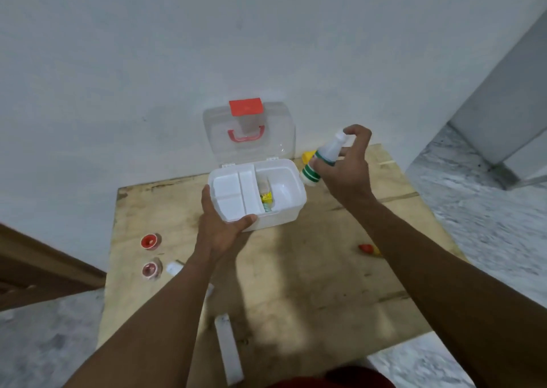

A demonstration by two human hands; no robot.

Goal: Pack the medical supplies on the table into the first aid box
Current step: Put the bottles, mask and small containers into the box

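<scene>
- Toward the far edge of the table (296, 284), against the wall: the first aid box (275, 220), one in number, stands with its clear lid (266, 138) raised. A white inset tray (233, 192) covers its left half.
- Left hand (219, 230): thumb and fingers curl round the box's near-left corner, where the tray sits. Whether they grip the tray or the box wall cannot be told.
- Right hand (346, 174): the fingers pinch one white bottle (322, 159) with green bands. It is held tilted in the air just beside the box's far-right corner, not yet inside.
- Packed: at least one yellow pack (266, 198) lies in the open right compartment. Other contents are too small to name.
- Left out, near the left edge: two red tape rolls (151, 241), with one small white piece (174, 268) just beside the nearer roll.
- Left out, elsewhere: one long white packet (229, 349) at the near edge, one red-and-yellow item (368, 249) toward the right edge, and one yellow item (307, 155) at the far edge, partly hidden behind the bottle.
- Progress, as judged: early to middle, with the bottle in hand and about six pieces unpacked.
</scene>
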